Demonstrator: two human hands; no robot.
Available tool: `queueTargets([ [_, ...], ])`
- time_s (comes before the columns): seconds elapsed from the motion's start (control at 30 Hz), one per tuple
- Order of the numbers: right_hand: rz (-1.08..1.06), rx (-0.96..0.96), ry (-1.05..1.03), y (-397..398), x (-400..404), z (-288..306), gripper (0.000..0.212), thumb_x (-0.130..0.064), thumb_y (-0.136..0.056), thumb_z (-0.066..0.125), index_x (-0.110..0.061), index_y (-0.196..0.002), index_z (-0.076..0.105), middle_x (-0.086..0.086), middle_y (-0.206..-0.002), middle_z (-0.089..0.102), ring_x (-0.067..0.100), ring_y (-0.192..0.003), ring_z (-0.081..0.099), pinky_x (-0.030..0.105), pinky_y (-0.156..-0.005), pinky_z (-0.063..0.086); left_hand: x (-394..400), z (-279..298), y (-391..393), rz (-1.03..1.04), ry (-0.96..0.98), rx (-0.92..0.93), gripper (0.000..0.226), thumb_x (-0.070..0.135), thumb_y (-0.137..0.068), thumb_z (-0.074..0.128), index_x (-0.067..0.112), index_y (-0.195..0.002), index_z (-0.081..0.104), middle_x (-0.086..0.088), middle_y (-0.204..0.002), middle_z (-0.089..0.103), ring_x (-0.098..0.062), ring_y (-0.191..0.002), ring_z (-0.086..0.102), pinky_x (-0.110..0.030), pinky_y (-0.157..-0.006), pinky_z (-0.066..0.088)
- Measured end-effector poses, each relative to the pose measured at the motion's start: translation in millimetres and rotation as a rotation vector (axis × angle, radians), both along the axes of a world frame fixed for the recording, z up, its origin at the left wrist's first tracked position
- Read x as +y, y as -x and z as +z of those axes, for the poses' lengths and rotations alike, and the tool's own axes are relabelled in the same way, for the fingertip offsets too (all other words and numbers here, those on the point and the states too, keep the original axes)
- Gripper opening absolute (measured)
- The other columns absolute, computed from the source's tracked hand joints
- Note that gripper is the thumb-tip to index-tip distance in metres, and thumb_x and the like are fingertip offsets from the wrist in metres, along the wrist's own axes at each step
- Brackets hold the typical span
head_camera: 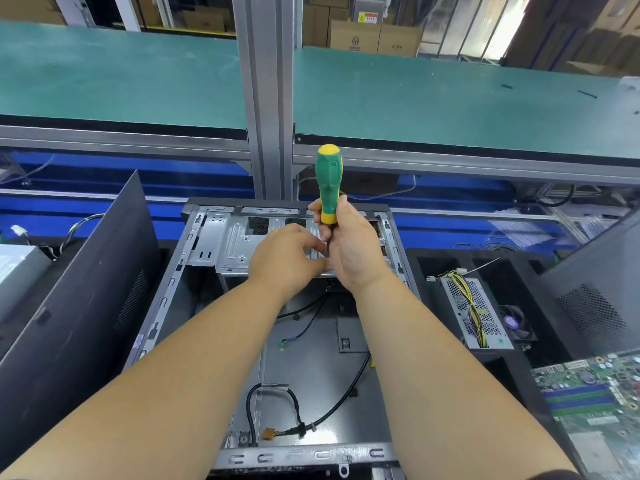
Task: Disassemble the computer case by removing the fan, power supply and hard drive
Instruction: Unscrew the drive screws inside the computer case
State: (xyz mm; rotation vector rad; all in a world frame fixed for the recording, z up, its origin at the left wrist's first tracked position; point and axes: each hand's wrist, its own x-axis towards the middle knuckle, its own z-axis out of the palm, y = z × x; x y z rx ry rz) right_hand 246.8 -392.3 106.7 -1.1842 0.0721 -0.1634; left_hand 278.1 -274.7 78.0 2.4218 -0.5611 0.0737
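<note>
Here the open computer case point(277, 306) lies flat at centre frame. The right hand point(349, 247) grasps an upright green-and-yellow screwdriver point(329, 183) at 12 o'clock of the case, over the silver drive cage point(225, 247). The left hand point(287, 258), fingers curled, pinches near the shaft. A removed power supply point(476, 313) rests at 3 o'clock.

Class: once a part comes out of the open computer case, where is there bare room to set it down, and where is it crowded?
Free: the green-matted upper bench, either side of the grey aluminium post, bare except small dark bits at far right. Crowded: the black foam tray right of the open grey metal computer case, holding the perforated silver power supply, a fan and a circuit board.
</note>
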Motion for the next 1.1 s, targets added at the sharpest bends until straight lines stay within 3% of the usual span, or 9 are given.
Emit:
queueTargets([
  [0.1,-0.002,-0.055,-0.002,1.8,0.6,0.1,0.036,-0.043,-0.103,0.035,-0.018,-0.105,0.062,-0.005,-0.077,0.052,0.007,-0.058,0.034,0.021,-0.057,0.034,0.3,-0.7,0.0,0.008,0.001,0.005,0.018,0.05,-0.072,0.074,0.04,-0.088,0.072,0.016,-0.103,0.057,-0.011,-0.098,0.053,-0.032,-0.074,0.047],
  [0.23,-0.045,-0.055,0.048,1.6,-2.7,0.7,0.021,-0.043,-0.094,0.046,-0.024,-0.102,0.049,-0.007,-0.078,0.052,0.007,-0.059,0.033,0.019,-0.057,0.035,-0.5,-0.9,0.1,0.005,0.005,0.006,0.019,0.052,-0.072,0.073,0.041,-0.087,0.072,0.016,-0.101,0.055,-0.01,-0.096,0.053,-0.03,-0.071,0.045],
  [0.37,-0.081,-0.053,0.089,-0.2,-5.6,-1.3,0.022,-0.043,-0.094,0.044,-0.023,-0.098,0.051,-0.008,-0.078,0.055,0.008,-0.06,0.037,0.017,-0.056,0.039,-0.4,-1.6,-0.5,0.003,0.004,-0.002,0.02,0.054,-0.073,0.072,0.041,-0.088,0.073,0.016,-0.101,0.055,-0.01,-0.096,0.052,-0.032,-0.074,0.048],
  [0.53,-0.085,-0.011,0.1,-2.7,-8.3,-3.0,0.031,-0.046,-0.096,0.04,-0.03,-0.091,0.065,-0.012,-0.079,0.06,0.005,-0.067,0.05,0.021,-0.061,0.047,-0.8,-2.3,-0.8,0.009,-0.014,-0.019,0.018,0.052,-0.076,0.071,0.041,-0.089,0.071,0.017,-0.101,0.055,-0.01,-0.096,0.051,-0.032,-0.073,0.047],
  [0.67,-0.056,-0.021,0.043,-3.8,-6.6,-3.3,0.042,-0.043,-0.101,0.036,-0.03,-0.088,0.074,-0.008,-0.081,0.06,0.005,-0.064,0.046,0.02,-0.064,0.044,-0.6,-2.3,-0.2,0.005,-0.023,-0.028,0.017,0.052,-0.076,0.071,0.041,-0.09,0.07,0.017,-0.103,0.054,-0.011,-0.096,0.051,-0.031,-0.072,0.046],
  [0.77,-0.025,-0.039,0.012,-4.7,-4.0,-2.6,0.046,-0.041,-0.105,0.031,-0.018,-0.101,0.071,-0.006,-0.077,0.055,0.006,-0.061,0.039,0.018,-0.062,0.037,0.0,-2.2,-0.9,0.005,-0.026,-0.018,0.016,0.052,-0.076,0.072,0.042,-0.088,0.07,0.018,-0.104,0.055,-0.01,-0.099,0.05,-0.03,-0.072,0.045],
  [0.9,-0.02,-0.055,-0.015,-4.1,-4.4,-1.1,0.036,-0.041,-0.105,0.028,-0.021,-0.111,0.058,-0.006,-0.071,0.055,0.007,-0.057,0.035,0.02,-0.058,0.034,-0.2,-2.6,-1.7,0.009,-0.015,-0.005,0.017,0.051,-0.075,0.073,0.042,-0.089,0.071,0.018,-0.104,0.055,-0.009,-0.099,0.051,-0.032,-0.075,0.048],
  [1.0,-0.022,-0.05,-0.053,-2.8,-4.4,-0.1,0.027,-0.046,-0.098,0.04,-0.023,-0.109,0.05,-0.007,-0.074,0.056,0.007,-0.058,0.036,0.017,-0.056,0.038,-0.6,-3.0,-1.9,0.015,-0.012,0.008,0.018,0.052,-0.074,0.072,0.042,-0.089,0.071,0.019,-0.103,0.054,-0.008,-0.099,0.05,-0.031,-0.074,0.048],
  [1.1,-0.042,-0.043,-0.014,-3.0,-5.6,-1.4,0.02,-0.039,-0.093,0.051,-0.022,-0.102,0.05,-0.007,-0.076,0.056,0.008,-0.059,0.038,0.016,-0.053,0.042,-0.1,-3.4,-1.9,0.011,-0.01,0.015,0.019,0.054,-0.074,0.072,0.042,-0.089,0.071,0.019,-0.102,0.054,-0.008,-0.099,0.049,-0.032,-0.074,0.048],
])
